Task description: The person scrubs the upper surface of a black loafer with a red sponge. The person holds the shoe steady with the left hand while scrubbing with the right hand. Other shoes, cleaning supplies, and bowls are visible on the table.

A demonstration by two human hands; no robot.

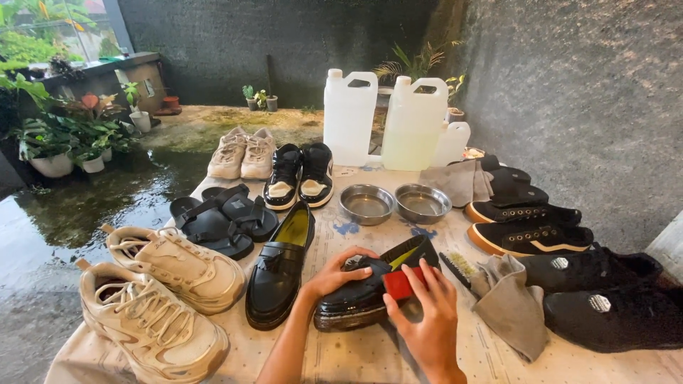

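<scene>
A glossy black loafer [356,295] lies on its side on the paper-covered table [341,355] in front of me. My left hand [338,274] rests on the loafer's upper and steadies it. My right hand [427,316] holds a small red block [398,283], perhaps a sponge or polish applicator, pressed against the side of the shoe near its opening. The matching black loafer [281,267] stands upright just to the left.
Two cream sneakers [163,291] sit at the left, black sandals [220,217] behind them. Two steel bowls [395,204], white jugs [384,117], a brush [459,269], a grey cloth [509,302] and several black sneakers [562,270] fill the right. The floor at left is wet.
</scene>
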